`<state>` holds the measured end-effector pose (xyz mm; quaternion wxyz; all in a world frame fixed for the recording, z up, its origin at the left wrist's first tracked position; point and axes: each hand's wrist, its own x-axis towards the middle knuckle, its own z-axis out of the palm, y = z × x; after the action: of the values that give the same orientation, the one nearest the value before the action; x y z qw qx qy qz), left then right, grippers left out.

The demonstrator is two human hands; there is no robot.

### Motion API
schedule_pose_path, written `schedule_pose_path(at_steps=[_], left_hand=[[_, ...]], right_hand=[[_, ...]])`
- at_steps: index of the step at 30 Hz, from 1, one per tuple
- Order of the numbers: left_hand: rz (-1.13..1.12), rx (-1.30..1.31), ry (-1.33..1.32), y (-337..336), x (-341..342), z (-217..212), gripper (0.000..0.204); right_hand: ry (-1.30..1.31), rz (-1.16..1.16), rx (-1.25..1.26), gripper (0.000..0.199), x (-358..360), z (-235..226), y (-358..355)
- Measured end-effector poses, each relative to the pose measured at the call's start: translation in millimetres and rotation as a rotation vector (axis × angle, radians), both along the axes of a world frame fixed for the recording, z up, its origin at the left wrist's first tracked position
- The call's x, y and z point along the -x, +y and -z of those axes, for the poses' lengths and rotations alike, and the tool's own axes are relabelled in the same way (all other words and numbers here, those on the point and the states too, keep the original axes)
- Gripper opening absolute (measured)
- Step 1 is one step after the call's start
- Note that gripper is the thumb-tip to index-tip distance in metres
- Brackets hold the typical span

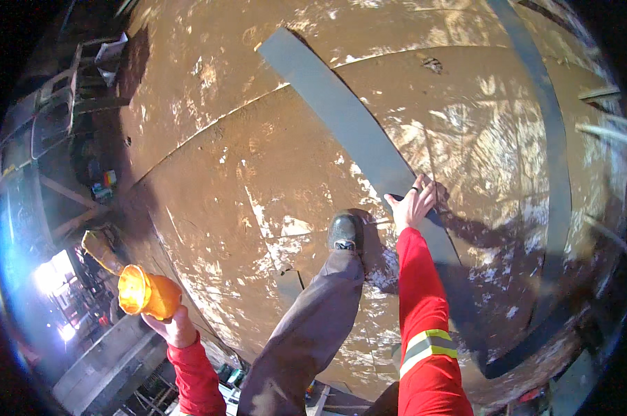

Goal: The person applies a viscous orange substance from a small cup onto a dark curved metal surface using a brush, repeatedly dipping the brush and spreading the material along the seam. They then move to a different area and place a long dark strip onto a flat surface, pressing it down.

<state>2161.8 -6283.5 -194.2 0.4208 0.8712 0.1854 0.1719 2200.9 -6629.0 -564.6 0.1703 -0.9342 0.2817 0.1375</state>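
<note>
Grey steel strip (341,118) lies flat across the rusty curved tank shell (258,180), right hand (412,204) gripping its near end, fingers closed over the edge. Left hand (175,326) wraps an orange cone (147,292). I judge positioning unfinished; no fixing visible.

One big rusty brown curved steel shell (272,180) fills the scene. On it lie two grey flat steel strips: one long strip (341,118) running down its middle, one curved strip (553,159) near its right side. Two hands show: the right hand (413,205) on the shell's middle strip, the left hand (175,327) off the shell's left edge with one orange glove (147,292). One black boot (345,231) stands on the shell.
</note>
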Motion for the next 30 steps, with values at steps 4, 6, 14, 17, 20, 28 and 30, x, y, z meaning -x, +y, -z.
schedule_pose_path(at_steps=[4, 6, 14, 17, 20, 28, 30], left_hand=[[-0.178, -0.024, 0.048, 28.0, -11.6, 14.0, 0.062], [-0.171, 0.033, 0.036, 35.5, -15.4, 13.9, 0.066], [-0.252, 0.147, 0.214, 53.8, -44.7, -27.3, 0.062], [-0.299, 0.193, 0.202, 59.0, -71.8, -66.1, 0.063], [-0.294, 0.237, 0.175, 70.5, -94.2, -91.4, 0.068], [-0.269, 0.280, 0.061, 104.6, -218.2, -169.9, 0.074], [-0.299, 0.249, 0.047, 102.1, -251.9, -190.8, 0.073]], right_hand=[[-0.023, 0.038, 0.022, 0.088, -18.1, 2.5, 21.1], [0.059, 0.097, -0.034, 0.085, -19.8, -3.1, 24.8], [-0.200, 0.100, -0.548, 0.027, -46.7, -50.3, 11.3], [-0.319, 0.084, -0.698, 0.026, -79.1, -139.3, 22.7], [-0.314, 0.126, -0.827, 0.026, -135.0, -219.2, 36.6], [-0.579, -0.116, -0.806, 0.027, -371.4, -354.1, 84.0], [-0.523, -0.205, -0.825, 0.031, -430.3, -375.7, 101.2]])
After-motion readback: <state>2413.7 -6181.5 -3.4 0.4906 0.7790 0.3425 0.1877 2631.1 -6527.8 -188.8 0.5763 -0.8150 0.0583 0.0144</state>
